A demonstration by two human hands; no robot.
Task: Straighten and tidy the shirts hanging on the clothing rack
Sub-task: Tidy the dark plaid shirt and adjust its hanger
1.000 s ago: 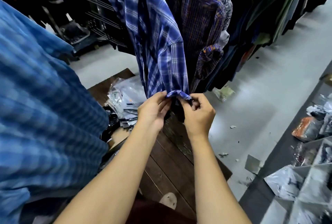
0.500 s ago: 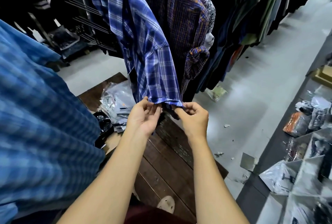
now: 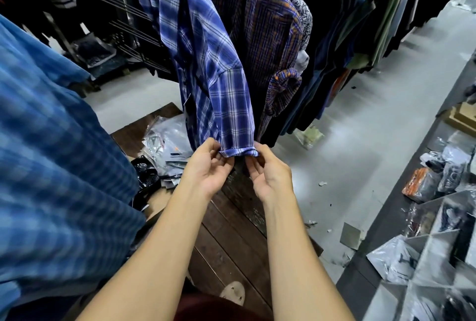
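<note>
Both forearms reach forward and up, palms turned inward. The left hand pinches the left end of a rolled cuff with curled fingers; the right hand pinches its right end. The cuff ends a sleeve of the hanging blue plaid shirt. A blurred blue checked shirt crowds the left, plastic packets lie on dark boards below, and a purple-and-orange shirt hangs just right.

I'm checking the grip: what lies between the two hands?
In the head view, the rolled cuff of the blue plaid shirt spans the gap; the left hand pinches one end, the right hand the other.
</note>
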